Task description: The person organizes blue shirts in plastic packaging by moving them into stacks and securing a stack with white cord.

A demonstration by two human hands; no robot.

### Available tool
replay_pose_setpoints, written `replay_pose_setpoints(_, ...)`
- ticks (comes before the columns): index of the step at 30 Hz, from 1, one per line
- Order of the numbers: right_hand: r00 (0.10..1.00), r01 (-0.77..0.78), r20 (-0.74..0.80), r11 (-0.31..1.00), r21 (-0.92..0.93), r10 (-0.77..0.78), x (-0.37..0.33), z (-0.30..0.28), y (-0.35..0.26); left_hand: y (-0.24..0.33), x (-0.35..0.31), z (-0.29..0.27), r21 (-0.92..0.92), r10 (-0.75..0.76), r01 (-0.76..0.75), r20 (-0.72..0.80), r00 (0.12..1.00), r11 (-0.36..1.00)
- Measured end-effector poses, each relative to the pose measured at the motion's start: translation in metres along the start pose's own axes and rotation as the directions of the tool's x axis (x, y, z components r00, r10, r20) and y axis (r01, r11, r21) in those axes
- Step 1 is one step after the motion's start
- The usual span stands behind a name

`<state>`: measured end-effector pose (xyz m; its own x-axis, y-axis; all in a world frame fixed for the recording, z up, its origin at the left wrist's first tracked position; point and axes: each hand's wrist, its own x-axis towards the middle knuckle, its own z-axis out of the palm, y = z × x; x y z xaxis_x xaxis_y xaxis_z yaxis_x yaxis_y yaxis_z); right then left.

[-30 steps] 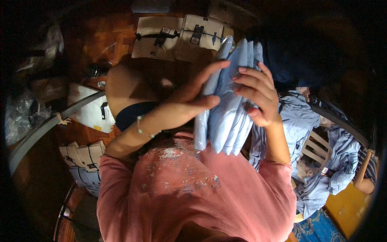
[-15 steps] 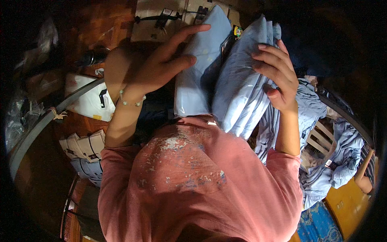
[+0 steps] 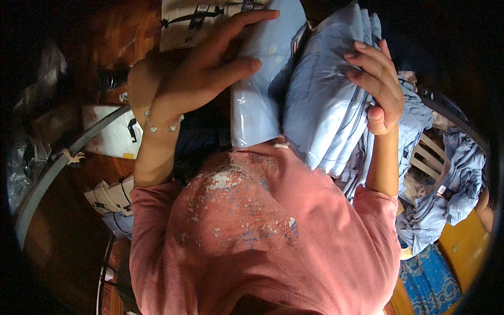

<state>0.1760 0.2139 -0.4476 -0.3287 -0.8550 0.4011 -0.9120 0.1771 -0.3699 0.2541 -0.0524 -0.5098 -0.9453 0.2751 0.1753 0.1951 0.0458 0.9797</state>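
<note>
A light-blue folded garment in a clear plastic bag (image 3: 258, 107) stands tilted in front of my chest. My left hand (image 3: 212, 71) is at its left side, index finger and thumb stretched out and apart against it; the other fingers are hidden. Just to the right leans a thick stack of bagged, folded light-blue garments (image 3: 323, 89), its top apart from the single packet and its lower end closer to it. My right hand (image 3: 380, 86) grips the right side of this stack, fingers bent over its layered edges and thumb at the near side.
Loose blue garments (image 3: 464, 168) drape over a pale slatted chair (image 3: 428, 156) at the right. Beige bundles with black straps (image 3: 191, 23) lie at the far side. A white packet (image 3: 107, 131) and a curved grey bar (image 3: 55, 168) are at the left. Blue patterned cloth (image 3: 430, 278) lies lower right.
The single packet and the stack appear slightly higher in view, the stack also further right. Both hands shifted with them, my right hand to the right. The surroundings have shifted somewhat too.
</note>
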Motion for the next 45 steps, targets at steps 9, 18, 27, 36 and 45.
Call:
replay_pose_setpoints(9,0.999,-0.02,-0.025,1.0,-0.001,0.02,-0.018,-0.017,-0.009,0.013,0.013,0.01,-0.073,-0.029,0.033,0.062,0.998,0.997)
replay_pose_setpoints(18,0.998,-0.015,-0.068,0.999,0.039,0.018,-0.015,-0.005,-0.006,0.029,0.038,0.022,0.529,0.416,-0.578,0.402,0.815,0.621)
replay_pose_setpoints(27,0.994,0.031,-0.109,0.995,0.091,-0.021,-0.015,0.002,0.002,0.024,0.036,0.027,0.463,0.417,-0.595,0.435,0.798,0.657)
replay_pose_setpoints(36,0.989,0.041,-0.142,0.998,0.046,-0.034,-0.013,0.002,0.01,-0.023,0.011,0.015,0.593,0.596,-0.493,0.027,0.802,0.637)
replay_pose_setpoints(45,0.999,0.032,-0.022,0.998,-0.045,-0.033,-0.013,-0.008,0.009,-0.041,0.008,0.013,0.636,0.64,-0.478,-0.033,0.767,0.606)
